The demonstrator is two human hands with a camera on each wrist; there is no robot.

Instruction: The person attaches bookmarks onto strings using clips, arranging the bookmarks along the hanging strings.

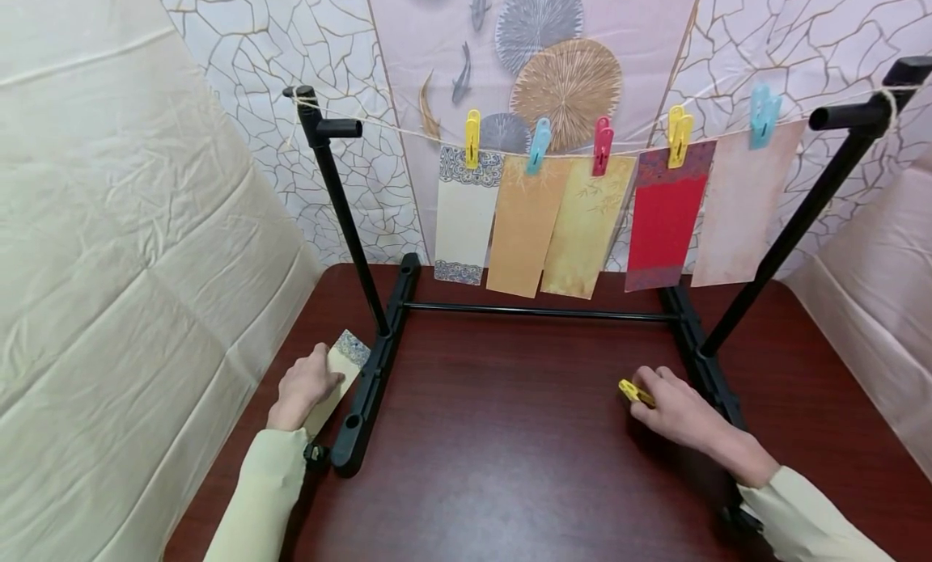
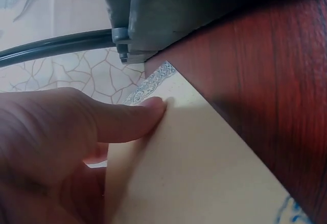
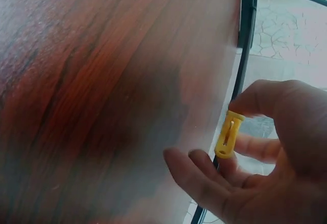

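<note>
My left hand (image 1: 304, 386) pinches a cream paper card (image 1: 338, 382) with a blue-grey patterned end, just left of the stand's left foot. In the left wrist view the thumb lies flat across the card (image 2: 189, 147), with the other fingers partly hidden behind it. Over the right part of the table, my right hand (image 1: 680, 408) holds a yellow clothespin (image 1: 636, 393) between thumb and fingers. The right wrist view shows this clothespin (image 3: 229, 134) upright at the thumb tip, the outer fingers extended past it.
A black stand (image 1: 374, 376) carries a string (image 1: 408, 131) between two posts. Several paper cards hang from it by clothespins, among them a white patterned card (image 1: 466, 214), a red card (image 1: 666, 222) and a pale pink card (image 1: 746, 210). A gap separates the yellowish card (image 1: 588, 230) from the red one.
</note>
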